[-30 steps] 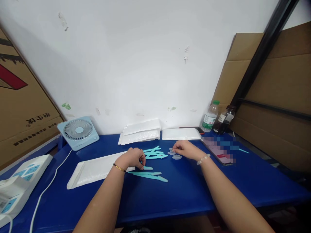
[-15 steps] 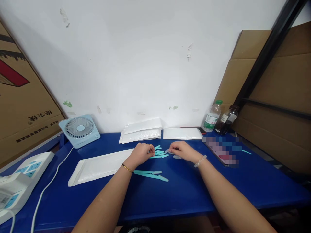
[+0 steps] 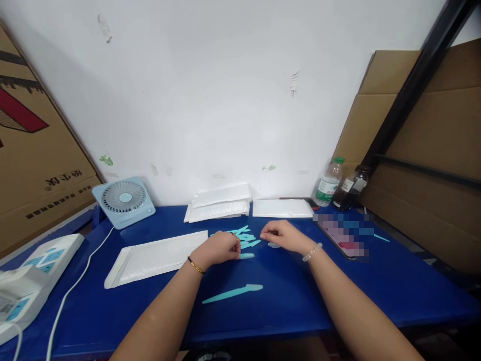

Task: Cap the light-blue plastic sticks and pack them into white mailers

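Observation:
My left hand [image 3: 224, 245] is closed on a teal eyebrow razor [image 3: 247, 256], whose blade end sticks out past the fingers to the right. Just behind it lies a loose pile of teal eyebrow razors [image 3: 246, 236], partly covered by the hand. Another eyebrow razor [image 3: 233, 293] rests alone nearer the table's front edge. My right hand [image 3: 281, 234] has its fingers pinched together; what they hold, if anything, is hidden. Small clear plastic pieces [image 3: 274, 245] lie under the right fingers.
A white padded mailer [image 3: 158, 258] lies left of the hands. More mailers [image 3: 220, 203] are stacked by the wall, with a single mailer [image 3: 282, 208] beside them. A fan [image 3: 126, 200], power strip [image 3: 48, 265], two bottles [image 3: 327, 185] and a phone [image 3: 340, 238] surround the blue table [image 3: 285, 306].
My left hand has come slightly nearer and now grips one razor. The two razors near its forearm have separated, one now lying closer to the front. My right hand has barely moved.

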{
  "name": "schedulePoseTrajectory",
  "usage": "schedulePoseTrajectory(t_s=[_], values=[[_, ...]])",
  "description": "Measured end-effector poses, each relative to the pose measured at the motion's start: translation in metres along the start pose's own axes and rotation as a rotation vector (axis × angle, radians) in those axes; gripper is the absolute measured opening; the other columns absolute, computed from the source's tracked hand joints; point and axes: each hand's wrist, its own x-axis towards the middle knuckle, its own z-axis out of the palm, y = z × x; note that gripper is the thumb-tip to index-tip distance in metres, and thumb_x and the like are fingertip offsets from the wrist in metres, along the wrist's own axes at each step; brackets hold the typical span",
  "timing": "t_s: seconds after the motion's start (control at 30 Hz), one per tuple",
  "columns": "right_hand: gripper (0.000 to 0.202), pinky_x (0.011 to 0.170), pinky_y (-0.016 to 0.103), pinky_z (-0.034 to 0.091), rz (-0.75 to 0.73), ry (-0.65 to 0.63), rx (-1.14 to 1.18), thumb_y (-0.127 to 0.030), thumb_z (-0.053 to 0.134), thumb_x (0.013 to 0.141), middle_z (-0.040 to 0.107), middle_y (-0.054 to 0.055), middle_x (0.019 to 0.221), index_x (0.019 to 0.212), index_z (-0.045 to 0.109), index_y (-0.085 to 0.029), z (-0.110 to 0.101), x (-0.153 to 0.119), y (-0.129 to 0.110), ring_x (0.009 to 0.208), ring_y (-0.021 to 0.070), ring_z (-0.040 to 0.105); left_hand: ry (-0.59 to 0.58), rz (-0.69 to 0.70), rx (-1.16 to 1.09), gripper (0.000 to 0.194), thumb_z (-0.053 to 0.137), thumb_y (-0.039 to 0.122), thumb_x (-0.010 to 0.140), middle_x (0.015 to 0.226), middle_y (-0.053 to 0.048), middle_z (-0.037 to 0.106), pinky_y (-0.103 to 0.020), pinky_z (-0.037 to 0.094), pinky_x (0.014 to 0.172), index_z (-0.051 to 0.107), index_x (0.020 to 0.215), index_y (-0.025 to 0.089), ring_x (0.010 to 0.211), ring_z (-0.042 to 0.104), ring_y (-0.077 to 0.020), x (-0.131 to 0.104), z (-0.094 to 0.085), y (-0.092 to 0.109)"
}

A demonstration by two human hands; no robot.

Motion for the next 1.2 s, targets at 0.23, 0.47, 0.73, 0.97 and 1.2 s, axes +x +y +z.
schedulePoseTrajectory(t_s=[0.23,0.47,0.73,0.97,1.2], values=[[0.036,0.060,0.023,0.036,-0.178,-0.102,-0.035,-0.045,0.047,0.088,0.056,0.001,0.067,0.070,0.062,-0.017,0.013,0.005,-0.012,0.063,0.0120,0.048,0.177,0.032,0.020,0.013,0.053,0.029,0.082,0.079,0.000,0.066,-0.023,0.034,0.061,0.062,0.083,0.020,0.070,0.056,-0.0138,0.008,-0.003,0.008],[0.038,0.052,0.022,0.033,0.055,0.001,-0.057,-0.048,0.048,0.085,0.055,0.000,0.062,0.074,0.063,-0.016,-0.009,0.000,0.007,0.056,0.0110,0.046,0.259,-0.079,0.068,0.020,0.061,0.033,0.076,0.090,-0.003,0.066,-0.025,0.037,0.066,0.063,0.091,0.021,0.081,0.058,-0.0179,0.006,-0.006,-0.002],[0.030,0.053,0.023,0.034,0.093,0.094,-0.123,-0.041,0.050,0.085,0.063,0.003,0.068,0.076,0.066,-0.017,-0.010,-0.001,0.011,0.057,0.0121,0.051,-0.249,-0.028,0.080,0.020,0.073,0.036,0.060,0.070,0.002,0.065,-0.024,0.032,0.050,0.066,0.074,0.023,0.058,0.054,-0.0136,-0.022,-0.002,0.038],[0.031,0.056,0.023,0.038,0.030,-0.067,0.065,-0.044,0.055,0.082,0.064,0.004,0.073,0.083,0.068,-0.016,-0.006,-0.004,-0.003,0.062,0.0130,0.053,0.098,-0.013,0.125,0.012,0.050,0.020,0.078,0.075,-0.003,0.065,-0.025,0.035,0.058,0.063,0.077,0.020,0.068,0.057,-0.0159,-0.009,0.007,0.029],[0.026,0.052,0.021,0.037,-0.013,-0.154,0.146,-0.041,0.060,0.078,0.061,0.000,0.064,0.080,0.069,-0.017,0.002,-0.003,-0.010,0.056,0.0105,0.049,0.171,-0.001,0.012,0.013,0.044,0.022,0.084,0.080,-0.003,0.063,-0.024,0.038,0.061,0.056,0.083,0.020,0.071,0.056,-0.0152,-0.005,0.000,0.025]])
